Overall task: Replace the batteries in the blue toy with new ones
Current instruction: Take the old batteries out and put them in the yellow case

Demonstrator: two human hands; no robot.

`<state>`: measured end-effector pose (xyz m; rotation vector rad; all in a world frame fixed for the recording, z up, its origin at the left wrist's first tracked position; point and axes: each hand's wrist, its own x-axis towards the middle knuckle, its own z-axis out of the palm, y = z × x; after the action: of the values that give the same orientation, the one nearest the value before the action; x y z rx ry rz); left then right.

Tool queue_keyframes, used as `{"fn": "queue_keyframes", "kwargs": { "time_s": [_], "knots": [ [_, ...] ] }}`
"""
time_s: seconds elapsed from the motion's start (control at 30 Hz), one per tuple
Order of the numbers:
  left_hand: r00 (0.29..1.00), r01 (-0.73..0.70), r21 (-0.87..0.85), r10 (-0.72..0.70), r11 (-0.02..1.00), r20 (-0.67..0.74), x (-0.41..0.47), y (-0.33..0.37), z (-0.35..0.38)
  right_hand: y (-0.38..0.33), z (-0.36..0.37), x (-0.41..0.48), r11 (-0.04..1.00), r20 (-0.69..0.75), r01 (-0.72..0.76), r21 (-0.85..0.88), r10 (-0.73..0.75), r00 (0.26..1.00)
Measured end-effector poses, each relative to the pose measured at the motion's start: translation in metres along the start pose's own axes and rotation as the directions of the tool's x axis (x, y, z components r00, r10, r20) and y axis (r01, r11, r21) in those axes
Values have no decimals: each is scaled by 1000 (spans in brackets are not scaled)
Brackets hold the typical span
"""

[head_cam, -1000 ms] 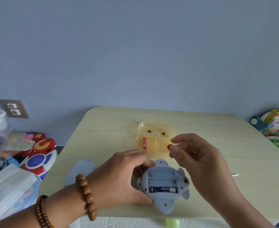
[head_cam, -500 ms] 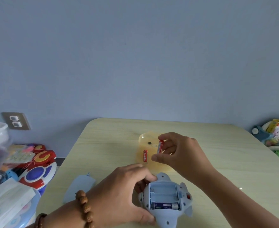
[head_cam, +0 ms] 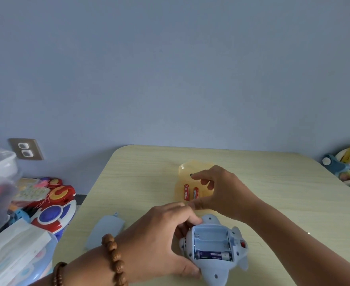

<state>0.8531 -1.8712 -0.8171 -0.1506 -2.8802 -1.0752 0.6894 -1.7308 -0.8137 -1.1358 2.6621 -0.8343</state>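
Blue toy (head_cam: pixel 214 268): left hand (head_cam: pixel 161 242) gripped it, compartment (head_cam: pixel 210 237) upward for access. Right hand (head_cam: pixel 221 190) hovered spread, empty, over far red batteries (head_cam: pixel 186 192).

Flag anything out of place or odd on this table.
Nothing spilled or broken. The blue toy lies upside down, compartment open, one battery in, two slots empty; its cover lies apart to the left, as fits the job.

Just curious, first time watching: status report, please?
Left hand grips blue toy. Right hand open over yellow tray, two red batteries inside. One dark battery in compartment. Nothing blocking.
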Motion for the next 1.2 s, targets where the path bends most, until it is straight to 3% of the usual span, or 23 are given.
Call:
{"fn": "queue_keyframes", "kwargs": {
  "time_s": [0.1,0.17,0.23,0.33,0.43,0.7,0.93,1.2],
  "knots": [
    [1000,10,-6,-10,1000,-10,0,-1,2,0,-8,-23,998,-179,34,48,-25,984],
    [1000,25,-12,-25,1000,-10,0,-2,3,2,-17,-49,983,-258,42,180,6,966],
    [999,31,-4,-31,1000,-9,0,-2,4,9,-23,-78,937,-136,15,350,35,990],
    [1000,13,-2,-13,1000,-23,0,0,4,21,-17,-112,889,140,-43,455,-24,990],
    [999,23,16,-22,1000,-23,1,5,5,29,-5,-121,795,175,-106,597,0,985],
    [991,119,12,-119,993,66,2,30,4,32,3,-124,753,92,-124,646,84,992],
    [945,276,66,-258,959,-199,8,59,36,33,10,-122,745,26,-82,662,86,996],
    [921,338,98,-308,936,-238,17,67,46,31,11,-122,754,-20,-35,655,65,998]
  ]
}}
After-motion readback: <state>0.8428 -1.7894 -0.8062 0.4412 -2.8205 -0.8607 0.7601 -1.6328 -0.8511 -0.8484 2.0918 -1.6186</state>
